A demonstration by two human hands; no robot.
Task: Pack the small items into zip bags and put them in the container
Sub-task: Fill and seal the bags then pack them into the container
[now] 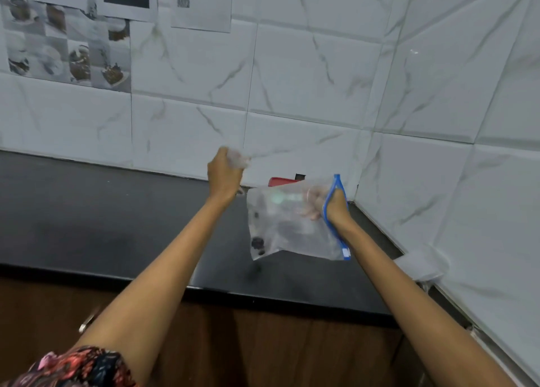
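Bag point(295, 225) is airborne above the dark bench point(87, 211), toward the far right corner where the tiled walls point(321, 79) meet. It's a clear zip bag with a blue zipper strip, a few dark small items point(258, 244) settled in its lowest corner. Right hand point(333, 208) has its grip at the zipper end, fingers reaching inside the mouth and visible through the plastic, thumb side outside against the blue strip; probably holding the mouth spread so more can go in, or about to run the seal. Left hand point(225, 170) is raised further left and far, grip curled round something pale and translucent, too blurred to name, could be another bag or a piece of wrap. Judging by how little is in the bag, packing is early. Red object point(280, 181) sits on the bench behind the bag against the far wall, partly hidden, can't tell if it's the container. Clear plastic point(420, 265) lies along the right wall on the near side of the bag. Printed sheets point(67, 41) are stuck on the far wall at left. Nothing blocks the hands; bench under the bag looks free for setting it down
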